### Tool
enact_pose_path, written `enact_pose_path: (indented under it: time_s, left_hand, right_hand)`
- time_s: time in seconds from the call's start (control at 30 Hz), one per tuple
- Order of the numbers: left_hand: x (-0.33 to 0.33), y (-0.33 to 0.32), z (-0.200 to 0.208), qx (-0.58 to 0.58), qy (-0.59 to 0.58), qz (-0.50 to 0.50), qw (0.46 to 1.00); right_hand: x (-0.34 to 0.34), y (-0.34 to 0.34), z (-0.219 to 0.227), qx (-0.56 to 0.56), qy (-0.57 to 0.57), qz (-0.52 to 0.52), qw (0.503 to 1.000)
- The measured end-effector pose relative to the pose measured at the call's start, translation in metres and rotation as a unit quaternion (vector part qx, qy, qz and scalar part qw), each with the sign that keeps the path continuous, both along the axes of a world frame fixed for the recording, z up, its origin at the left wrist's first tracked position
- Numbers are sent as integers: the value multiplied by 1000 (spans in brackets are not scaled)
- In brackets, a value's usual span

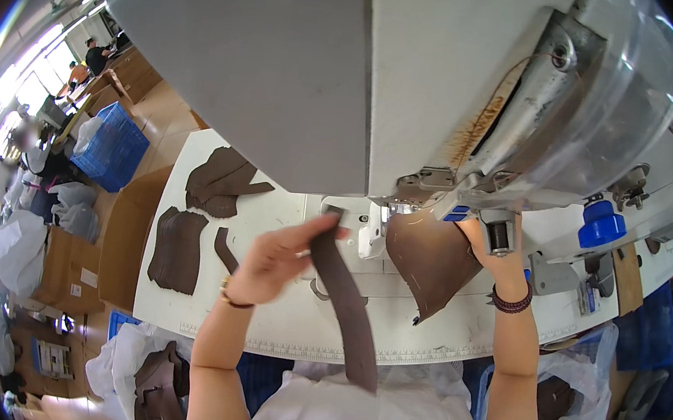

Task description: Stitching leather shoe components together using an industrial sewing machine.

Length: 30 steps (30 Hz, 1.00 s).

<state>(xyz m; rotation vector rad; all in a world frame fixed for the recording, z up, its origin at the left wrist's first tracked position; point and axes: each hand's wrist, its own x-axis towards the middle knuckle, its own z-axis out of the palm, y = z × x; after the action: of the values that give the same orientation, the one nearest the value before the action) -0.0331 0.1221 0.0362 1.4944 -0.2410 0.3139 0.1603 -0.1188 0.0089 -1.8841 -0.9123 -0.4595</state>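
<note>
My left hand [275,265], slightly blurred, pinches the upper end of a long dark brown strip [346,309]. The strip hangs down over the front edge of a white sewing machine table [276,318]. On the right, my right hand [499,248] is at the edge of a brown leather-like panel [428,261], gripping it beside the machine's needle area. Parts of the sewing machine head [469,195] hide some of its fingers. The panel tapers to a point toward me, and loose thread ends show on it.
Left on the table lie a stack of brown pieces [176,251], more brown pieces [223,182] and a short strip [226,249]. A blue knob-like part [601,225] is at the right. Bags of brown pieces [160,388] hang below. A blue crate [111,147] and cardboard boxes stand left.
</note>
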Motion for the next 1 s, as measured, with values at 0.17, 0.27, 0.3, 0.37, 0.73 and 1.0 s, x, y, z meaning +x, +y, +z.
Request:
enact_pose_path:
  time_s: [0.17, 0.27, 0.3, 0.37, 0.73, 1.0]
  left_hand:
    - [38, -34, -2, 463, -225, 169, 840]
    - [48, -42, -2, 543, -340, 265, 720]
    - [49, -42, -3, 541, -343, 262, 722]
    - [49, -39, -3, 549, -369, 236, 712]
    - [49, -39, 2, 554, -363, 202, 721]
    - [46, -40, 13, 605, -364, 203, 679]
  right_hand:
    - [-14, 2, 28, -10, 11, 15, 1000]
    - [-17, 6, 40, -52, -71, 40, 995]
    - [-17, 9, 42, 5, -78, 54, 996]
    - [-19, 10, 45, 56, -25, 86, 994]
    - [-14, 8, 42, 66, 8, 90, 994]
    - [-6, 8, 26, 66, 37, 97, 992]
